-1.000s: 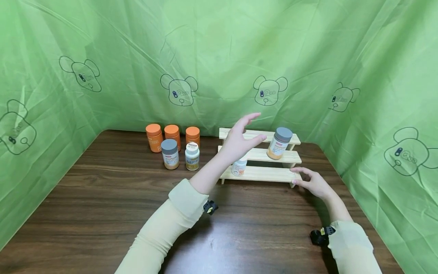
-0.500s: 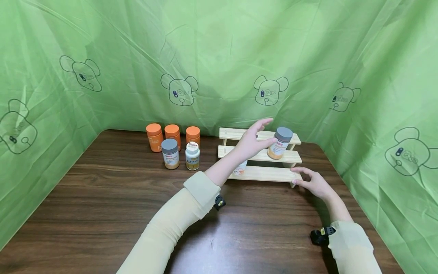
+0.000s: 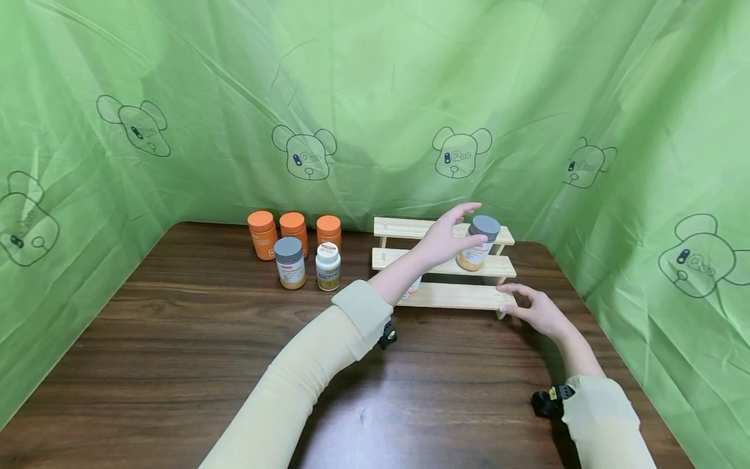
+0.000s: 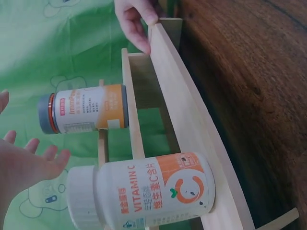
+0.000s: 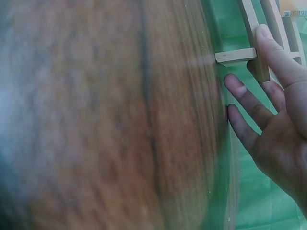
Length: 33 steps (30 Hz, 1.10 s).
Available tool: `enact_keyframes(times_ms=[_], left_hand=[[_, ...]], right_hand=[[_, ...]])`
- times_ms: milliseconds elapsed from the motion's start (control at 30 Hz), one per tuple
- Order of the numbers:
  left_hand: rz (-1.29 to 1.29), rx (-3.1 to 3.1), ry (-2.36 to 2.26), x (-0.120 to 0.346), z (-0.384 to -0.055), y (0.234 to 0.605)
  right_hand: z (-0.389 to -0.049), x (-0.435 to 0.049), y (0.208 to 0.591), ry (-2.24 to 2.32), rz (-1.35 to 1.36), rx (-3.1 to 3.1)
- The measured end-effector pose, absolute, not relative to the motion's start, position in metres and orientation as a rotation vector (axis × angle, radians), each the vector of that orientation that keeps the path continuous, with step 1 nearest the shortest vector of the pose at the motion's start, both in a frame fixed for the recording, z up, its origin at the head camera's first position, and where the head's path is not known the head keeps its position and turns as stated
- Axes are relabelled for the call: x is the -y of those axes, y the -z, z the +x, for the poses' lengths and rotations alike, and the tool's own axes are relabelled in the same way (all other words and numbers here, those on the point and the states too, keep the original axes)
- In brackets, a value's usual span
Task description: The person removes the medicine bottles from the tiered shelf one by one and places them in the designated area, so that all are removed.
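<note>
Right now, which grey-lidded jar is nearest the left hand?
The grey-lidded jar upright on the middle shelf of the wooden rack, near the left hand; the other jar stands on the table, left of the rack.

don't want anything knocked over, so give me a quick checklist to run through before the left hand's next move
1. Left hand ready: ok, fingers spread near the grey-lidded jar on the rack.
2. Jar secured by that hand: not ok, its fingers are not wrapped round it.
3. Jar standing properly: ok, upright on the middle step.
4. Rack steadied: ok, the right hand grips the right end of the bottom step.
5. Left forearm clear of the white vitamin C bottle: cannot tell, the arm partly hides it in the head view.
</note>
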State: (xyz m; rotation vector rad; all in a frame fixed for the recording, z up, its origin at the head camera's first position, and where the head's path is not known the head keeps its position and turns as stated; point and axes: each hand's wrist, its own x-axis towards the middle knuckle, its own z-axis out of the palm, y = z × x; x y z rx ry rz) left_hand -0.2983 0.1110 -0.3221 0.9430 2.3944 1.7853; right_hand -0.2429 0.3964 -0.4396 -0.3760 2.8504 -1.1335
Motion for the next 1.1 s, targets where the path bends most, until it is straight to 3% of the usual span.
enact_keyframes(times_ms=[433, 1100], left_hand=[[0.959, -2.323, -1.748, -0.128, -0.314, 0.33], [0.906, -2.319, -1.782, -0.13, -0.321, 0.35]], right_hand=[[-0.228, -0.377, 0.41, 1.191, -0.431, -2.808], [-0.224, -0.374, 0.407, 1.171, -0.371, -2.802]])
